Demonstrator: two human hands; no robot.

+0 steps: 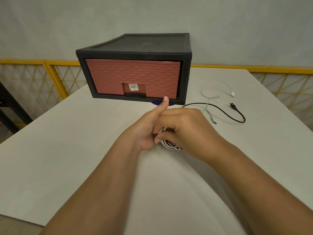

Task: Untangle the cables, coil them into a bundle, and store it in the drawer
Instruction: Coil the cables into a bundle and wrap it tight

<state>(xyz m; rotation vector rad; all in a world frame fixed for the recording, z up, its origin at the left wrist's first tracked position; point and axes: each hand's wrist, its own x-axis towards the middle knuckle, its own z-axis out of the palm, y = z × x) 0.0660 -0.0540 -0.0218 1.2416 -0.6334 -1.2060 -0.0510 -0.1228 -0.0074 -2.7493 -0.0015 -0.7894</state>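
Setting: a bare work station in an industrial-looking room, perhaps a workshop or warehouse corner.

Evidence recorded:
- Wall [152,14]: plain grey, rough finish.
- Fence [22,61]: yellow metal rails with wire mesh panels, running along the foot of the wall behind the table.
- Table [76,136]: large, flat, matt white top.
- Drawer unit [135,43]: black plastic shell with a red brick-pattern front, standing on the table and bearing a shop barcode sticker [133,86].
- Dark slanted frame [11,106] at the left edge; kind unclear.
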